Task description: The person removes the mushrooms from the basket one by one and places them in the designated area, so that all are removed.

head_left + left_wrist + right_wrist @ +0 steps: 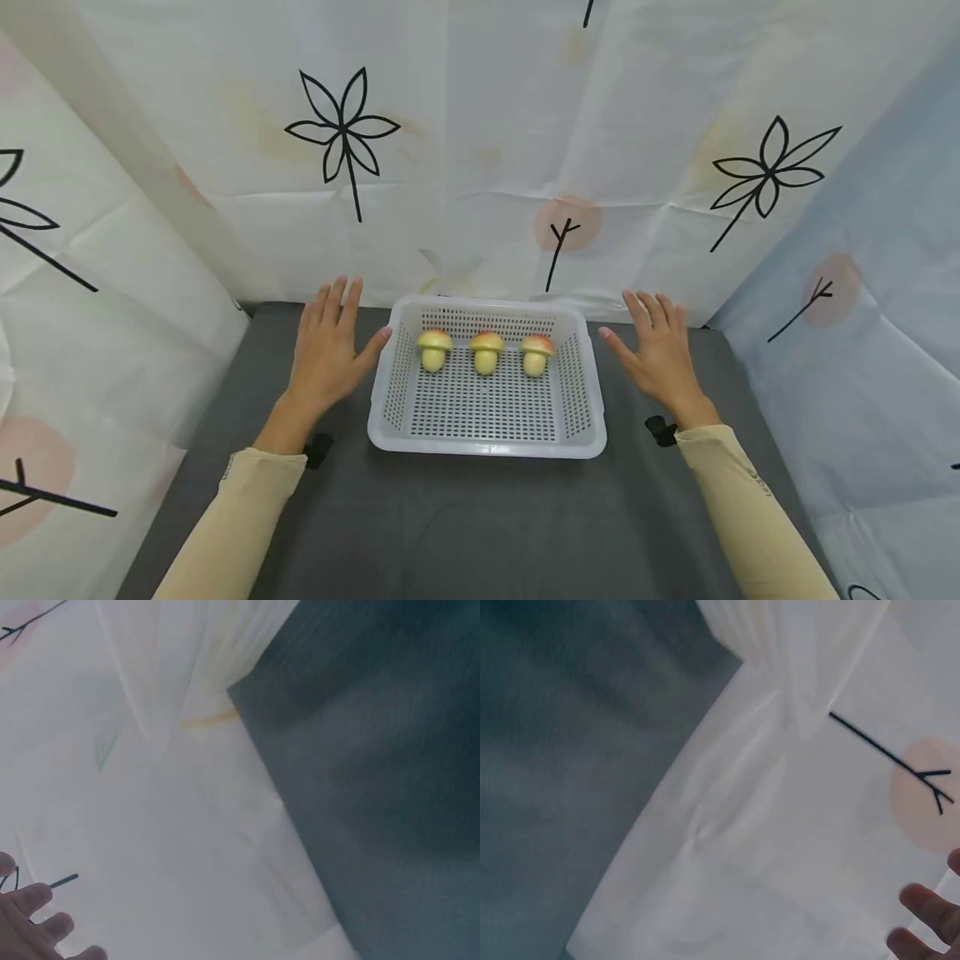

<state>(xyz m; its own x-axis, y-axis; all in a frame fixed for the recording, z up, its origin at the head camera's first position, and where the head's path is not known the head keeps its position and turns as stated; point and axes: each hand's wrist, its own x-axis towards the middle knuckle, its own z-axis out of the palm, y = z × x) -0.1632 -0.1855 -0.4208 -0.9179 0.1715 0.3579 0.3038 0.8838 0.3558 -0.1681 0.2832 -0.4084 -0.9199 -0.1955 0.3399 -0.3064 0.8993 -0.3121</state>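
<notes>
3 mushrooms point(487, 345) in wht basket point(489, 448), btwn L grip point(327, 358) & R grip point(662, 360), both wide.

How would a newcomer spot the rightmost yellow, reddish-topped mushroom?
On the dark grey table sits a white perforated plastic basket. Inside, in a row of three, that mushroom takes the right end, making it the one nearest the bare right hand.

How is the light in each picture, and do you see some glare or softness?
Head view: bright and fairly clear, a small glare on the basket's front rim; left wrist view: dimmer, hazy, the table dark; right wrist view: likewise dim, the cloth greyish and soft.
</notes>
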